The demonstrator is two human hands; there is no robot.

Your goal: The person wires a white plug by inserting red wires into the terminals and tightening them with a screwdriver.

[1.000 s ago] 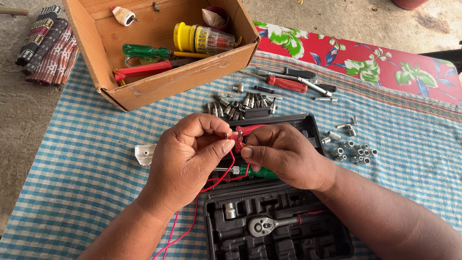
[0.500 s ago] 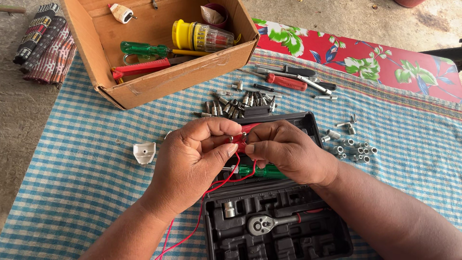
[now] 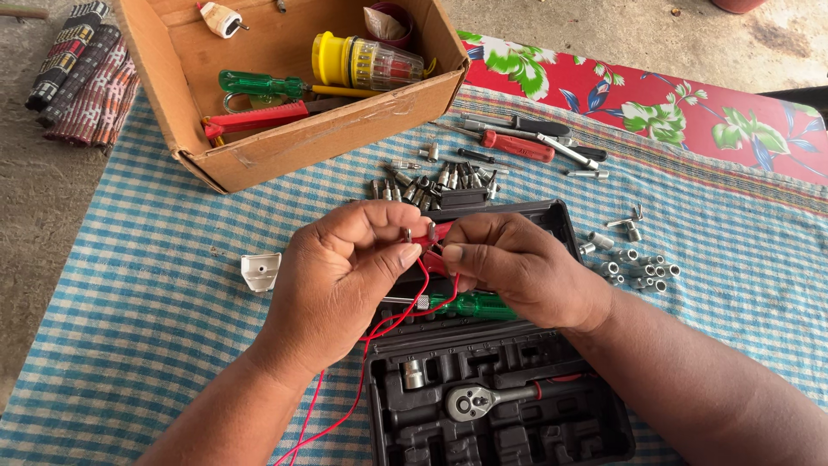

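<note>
Left hand: the left hand [image 3: 332, 276] is up in front of the chest, thumb and forefinger pinched into a narrow grip on the end of the red wire [image 3: 405, 315], right where a small metal tip shows between the fingertips.
Right hand: the right hand [image 3: 517, 267] meets it knuckle to knuckle, its grip closed tight on a small red piece at the same wire end; what that piece is, I cannot tell, the fingers cover it.
Why so close: both hands crowd over one tiny spot, which looks like fine work that needs two pinches to steady it.
Red wire: it loops down from the hands, crosses the open case and trails off towards the near edge of the cloth, hanging slack so nothing pulls on the end being worked.
Tool case: the black tool case [image 3: 552, 431] lies open straight under the hands, a ratchet handle [image 3: 487, 399] in its tray and a green-handled screwdriver [image 3: 474, 305] across it, all within easy reach.
Loose sockets: sockets [image 3: 634, 263] sit scattered on the checked cloth [image 3: 129, 345] to the right, more bits [image 3: 431, 183] in a cluster beyond the case.
Cardboard box: the cardboard box [image 3: 319, 142] sits at the far left, holding a yellow-capped bit holder [image 3: 366, 62] and red-handled pliers [image 3: 259, 116].
White piece: a small white plastic part [image 3: 260, 270] lies alone, left of the left hand.
</note>
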